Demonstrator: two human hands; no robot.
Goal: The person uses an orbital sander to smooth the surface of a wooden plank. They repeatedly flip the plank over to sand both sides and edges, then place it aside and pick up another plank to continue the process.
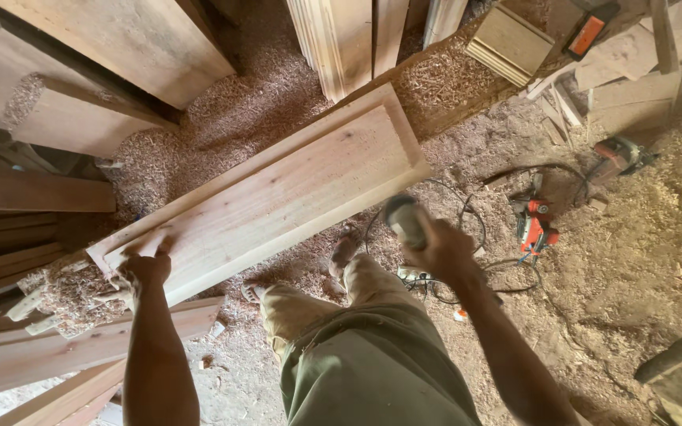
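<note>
The wooden panel [278, 189] lies slanted across the middle of the view, its near end low at the left and its far end rising toward the upper right, over the sawdust-covered floor [617, 260]; the left hand [145, 268] grips that near end, its fingers [163, 246] curled narrow over the panel's edge and touching the wood; the left arm runs straight up from the bottom of the view to it. The right hand [436, 246] is well apart from the panel's long lower edge, its fingers wrapped tight round a grey power tool [404, 219], which is blurred; the right arm stretches out from the lower right, bent slightly at the wrist. Between the arms the person's khaki-trousered legs [357, 347] show, one sandalled foot [346, 246] just beside the tool. An orange power tool [533, 225] rests on the floor to the right with black cables [475, 237] looping near it; planks [33, 347] lie stacked at the left.
</note>
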